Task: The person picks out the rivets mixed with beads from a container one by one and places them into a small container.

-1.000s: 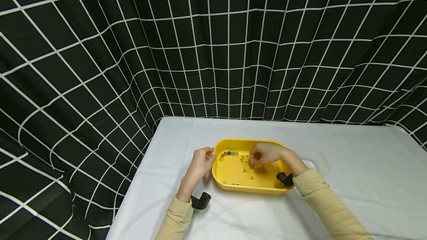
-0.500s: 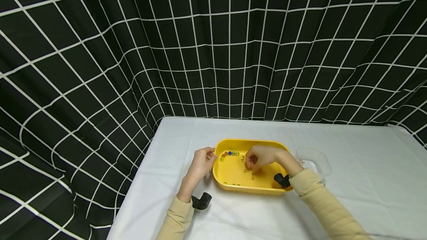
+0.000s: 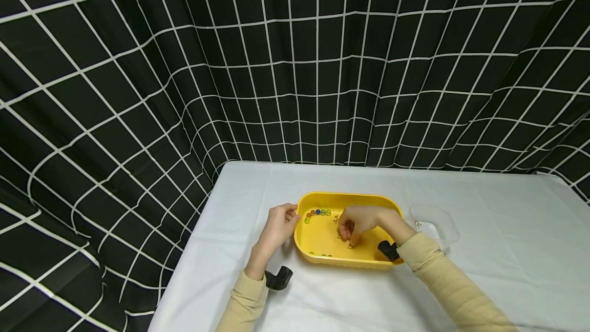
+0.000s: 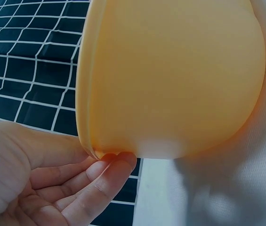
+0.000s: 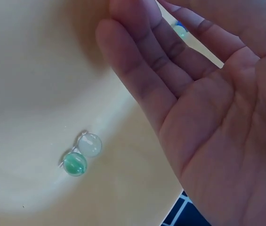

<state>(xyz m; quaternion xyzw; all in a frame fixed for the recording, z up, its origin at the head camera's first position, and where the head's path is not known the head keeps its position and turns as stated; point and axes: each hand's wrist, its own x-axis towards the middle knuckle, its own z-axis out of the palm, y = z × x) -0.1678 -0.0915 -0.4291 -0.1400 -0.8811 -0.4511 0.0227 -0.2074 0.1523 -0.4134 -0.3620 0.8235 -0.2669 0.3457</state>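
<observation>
A yellow plastic tub stands on the table. My left hand pinches its left rim; the left wrist view shows thumb and fingertips at the lip of the tub. My right hand is inside the tub with bent fingers pointing down. Its thumb tip is right at a small gold-coloured pin, and another pin lies by the fingers. More gold pins lie just beyond. The right wrist view shows a bare palm; the fingertips are partly cut off, so I cannot tell whether they hold a pin.
Several glass marbles line the tub's far left corner; green and clear marbles sit by its near wall. To the right stands a clear plastic container with a few gold pins. A black gridded curtain hangs behind the white-covered table.
My right hand has moved left and toward the near side of the tub, down to the nearest pin. The container's pins have come into view. My left hand has stayed at the rim.
</observation>
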